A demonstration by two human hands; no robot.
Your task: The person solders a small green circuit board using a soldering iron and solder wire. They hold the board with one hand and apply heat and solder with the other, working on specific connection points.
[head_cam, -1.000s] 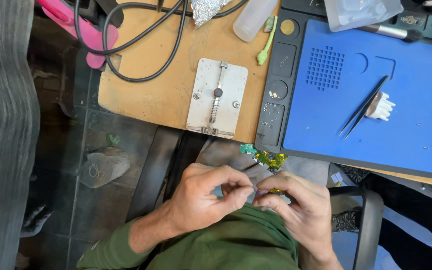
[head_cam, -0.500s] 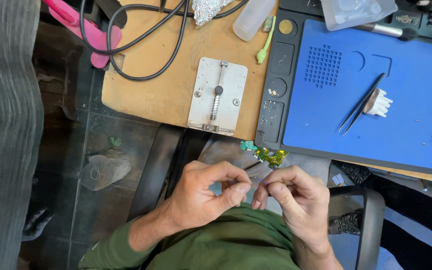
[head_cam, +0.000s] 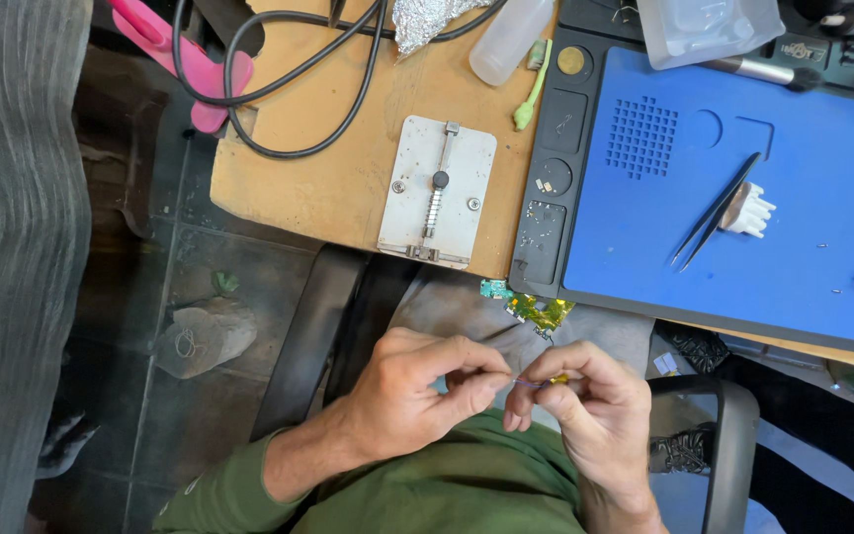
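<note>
A thin, thread-like wire (head_cam: 524, 381) is pinched between the fingertips of the left hand (head_cam: 417, 391) and the right hand (head_cam: 590, 400), held close together over the lap, with a small yellow part barely visible at the right fingertips. A fine handling step is judged to be in hand; steady, delicate finger control is called for next. Just beyond, a small green and yellow circuit piece (head_cam: 536, 309) lies below the edge of the blue work mat (head_cam: 793, 267), on which tweezers (head_cam: 714, 210) rest.

The person's left hand (head_cam: 417, 396) and right hand (head_cam: 595, 410) meet low in the near scene, fingertips pinched together and almost touching, green-sleeved left forearm (head_cam: 239, 485) angling in from the near left.
</note>
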